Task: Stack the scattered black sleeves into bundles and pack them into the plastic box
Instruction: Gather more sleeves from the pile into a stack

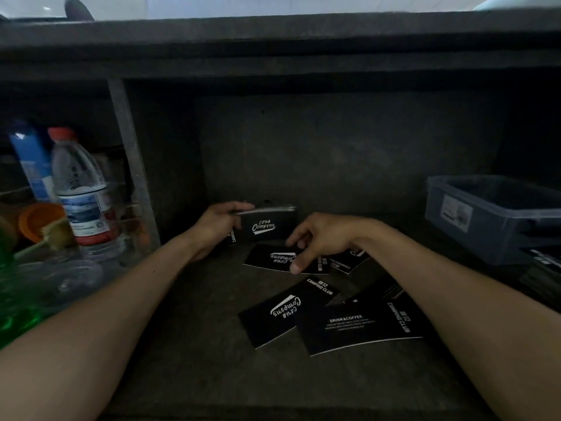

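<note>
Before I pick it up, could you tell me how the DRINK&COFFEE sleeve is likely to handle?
The DRINK&COFFEE sleeve lies flat with a thin pale edge, so it is probably light, bendy card. It seems to overlap the neighbouring sleeve, so pushing it may drag that one.

Left hand (217, 224) is holding bundle (268, 226) upright behind loose sleeves (273, 319) | loose sleeves are lying overlapped on shelf floor (188, 344) | plastic box (491, 229) is sitting right | bottle (80, 183) is standing left
</note>
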Tool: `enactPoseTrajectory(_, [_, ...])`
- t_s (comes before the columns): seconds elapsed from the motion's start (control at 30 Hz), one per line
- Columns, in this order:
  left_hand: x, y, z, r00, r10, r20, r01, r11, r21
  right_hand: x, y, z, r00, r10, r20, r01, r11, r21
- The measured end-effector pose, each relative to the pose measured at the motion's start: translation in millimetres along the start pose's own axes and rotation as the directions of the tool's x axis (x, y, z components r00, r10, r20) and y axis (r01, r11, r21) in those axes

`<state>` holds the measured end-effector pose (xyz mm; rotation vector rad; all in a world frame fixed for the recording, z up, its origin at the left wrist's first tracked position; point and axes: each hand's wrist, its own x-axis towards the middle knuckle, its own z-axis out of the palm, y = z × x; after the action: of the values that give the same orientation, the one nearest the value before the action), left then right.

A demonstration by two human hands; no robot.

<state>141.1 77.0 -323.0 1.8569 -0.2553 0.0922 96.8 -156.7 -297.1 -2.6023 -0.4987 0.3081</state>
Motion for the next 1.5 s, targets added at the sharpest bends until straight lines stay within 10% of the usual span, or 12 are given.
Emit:
enactPoseTrajectory(0.33, [-4.3,3.0,10.3,0.998,0.023,0.053,-0.022,1.0,-0.009,-22.7,25.1,-30.0,0.887,0.136,-0.442,0.199,0.751,0.629])
enactPoseTrajectory(0.67, [-17.6,13.4,28.7,0.979,0.125,0.159,-0.137,0.988,0.068,-11.4,22.9,-19.0,0.827,0.315,-0.465,0.389,0.276,0.879])
enactPoseTrajectory(0.87, [-21.7,13.8,30.5,0.973,0.161,0.167,-0.175,0.982,0.073,-9.4,32.9,-15.7,0.811,0.429,-0.398,0.215,0.414,0.884])
enactPoseTrajectory(1.03, [-19.6,5.4,30.3,0.958,0.243,0.152,-0.264,0.954,0.141,-22.2,26.8,-19.7,0.898,0.229,-0.376,-0.128,0.953,0.275])
enactPoseTrajectory(1.2, [-18.5,6.8,30.2,0.964,0.213,0.158,-0.234,0.964,0.125,-56.6,32.8,-51.8,0.946,0.32,-0.053,-0.316,0.876,-0.364])
enactPoseTrajectory(1.5, [-15.1,8.6,33.8,0.977,0.152,0.149,-0.172,0.976,0.134,-45.9,42.8,-43.6,0.972,0.234,-0.021,-0.231,0.934,-0.271])
